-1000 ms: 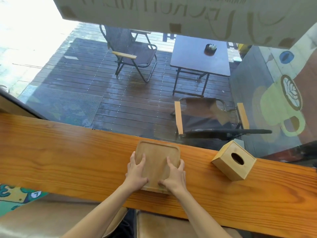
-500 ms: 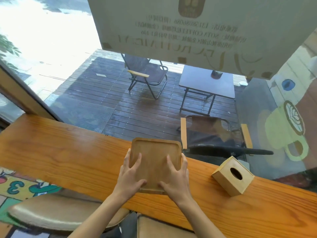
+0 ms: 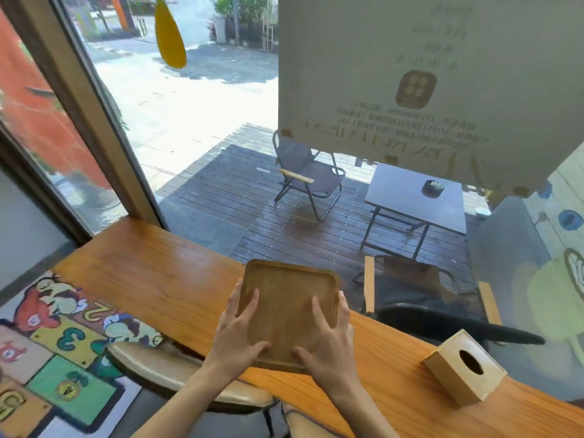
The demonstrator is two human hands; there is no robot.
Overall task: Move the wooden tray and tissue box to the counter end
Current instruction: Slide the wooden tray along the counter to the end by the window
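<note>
A square wooden tray [image 3: 287, 289] with a raised rim is tilted up above the long wooden counter [image 3: 164, 279], its far edge raised toward the window. My left hand [image 3: 238, 336] grips its near left side, thumb on the inside. My right hand [image 3: 328, 343] holds the near right side the same way. A cube-shaped wooden tissue box [image 3: 464, 368] with an oval hole on top rests on the counter to the right, apart from both hands.
The counter runs along a big window and ends at the left by a window frame post [image 3: 94, 115]. A padded stool [image 3: 189, 371] stands below the counter's near edge, over a colourful number mat [image 3: 63, 358]. Chairs and a table stand outside.
The view has swung up and to the left, so the counter's left end now shows. Both hands have lifted the tray off the counter and tilted it.
</note>
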